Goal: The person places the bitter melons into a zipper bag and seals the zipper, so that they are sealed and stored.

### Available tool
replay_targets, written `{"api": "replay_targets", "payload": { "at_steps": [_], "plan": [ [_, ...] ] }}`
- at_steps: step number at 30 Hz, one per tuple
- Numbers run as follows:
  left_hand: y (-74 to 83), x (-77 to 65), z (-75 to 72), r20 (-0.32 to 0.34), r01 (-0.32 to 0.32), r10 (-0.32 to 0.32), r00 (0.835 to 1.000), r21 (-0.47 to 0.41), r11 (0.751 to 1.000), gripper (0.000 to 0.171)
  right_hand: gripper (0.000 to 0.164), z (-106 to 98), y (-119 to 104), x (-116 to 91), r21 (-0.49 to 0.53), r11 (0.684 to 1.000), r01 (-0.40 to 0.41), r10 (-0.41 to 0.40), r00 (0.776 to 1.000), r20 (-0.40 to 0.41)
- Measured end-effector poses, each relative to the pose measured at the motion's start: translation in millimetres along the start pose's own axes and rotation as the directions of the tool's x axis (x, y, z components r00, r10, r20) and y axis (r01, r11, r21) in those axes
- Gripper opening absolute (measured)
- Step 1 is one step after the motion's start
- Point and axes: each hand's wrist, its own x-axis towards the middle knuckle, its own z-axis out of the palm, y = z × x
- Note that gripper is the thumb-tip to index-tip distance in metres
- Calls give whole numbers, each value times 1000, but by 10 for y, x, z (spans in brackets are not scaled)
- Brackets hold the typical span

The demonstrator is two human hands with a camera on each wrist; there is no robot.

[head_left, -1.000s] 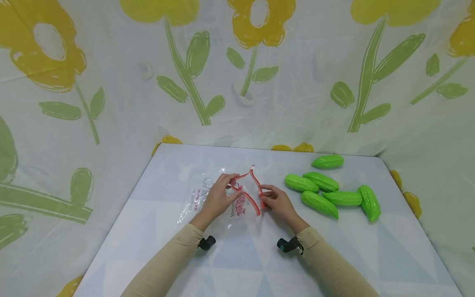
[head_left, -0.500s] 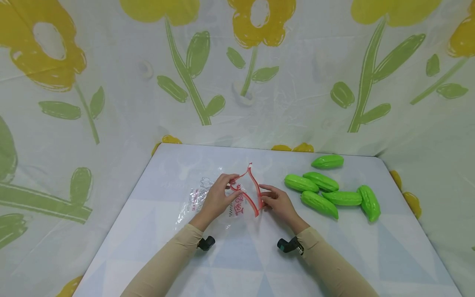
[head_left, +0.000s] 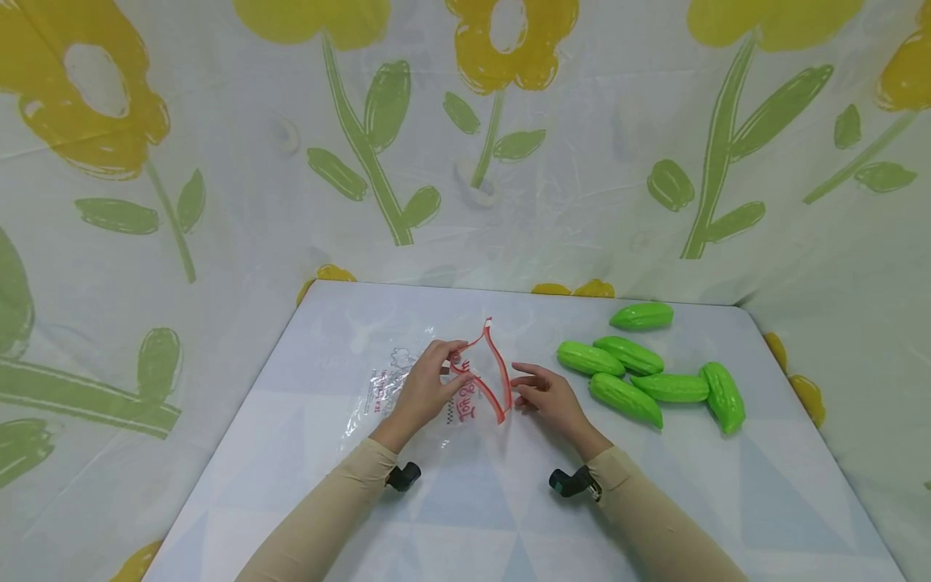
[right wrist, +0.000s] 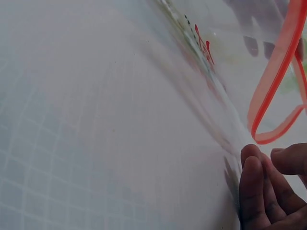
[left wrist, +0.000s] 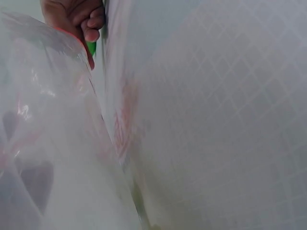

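A clear zip bag (head_left: pixel 461 404) with red printing lies across the middle of the table, its red-edged mouth (head_left: pixel 503 380) spread into a diamond. My left hand (head_left: pixel 425 388) pinches the mouth's left edge between thumb and fingers. Just right of the opposite edge, my right hand (head_left: pixel 549 400) holds nothing, its fingers loosely bent. In the right wrist view, the fingertips of the right hand (right wrist: pixel 268 187) sit below the corner of the red strip (right wrist: pixel 268 110). The left wrist view shows clear plastic (left wrist: pixel 53 110) close up, with the right hand (left wrist: pixel 79 19) beyond it.
Several bright green, ridged gourd-like vegetables (head_left: pixel 627 400) lie at the right of the table, one (head_left: pixel 642 316) apart near the back edge. A flower-printed curtain (head_left: pixel 553 202) hangs behind and beside the table (head_left: pixel 291 485).
My right hand has let go of the bag's red edge and moved slightly right. The bag's mouth has shifted a little left. My left hand keeps its pinch.
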Motion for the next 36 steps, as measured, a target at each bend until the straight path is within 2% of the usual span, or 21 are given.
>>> {"api": "replay_targets", "payload": {
  "at_steps": [6, 23, 36],
  "plan": [
    [1, 0, 1, -4, -1, 1, 1000, 13, 1000, 54, 44, -34, 20, -14, -22, 1000, -8, 8, 1000, -5],
    [-15, 0, 0, 11, 5, -5, 1000, 9, 1000, 55, 43, -170, 59, -128, -112, 993, 33, -37, 999, -38],
    [-24, -22, -19, 15, 14, -14, 1000, 5, 1000, 55, 42, -396, 81, -285, -211, 974, 86, -97, 995, -38]
  ]
}}
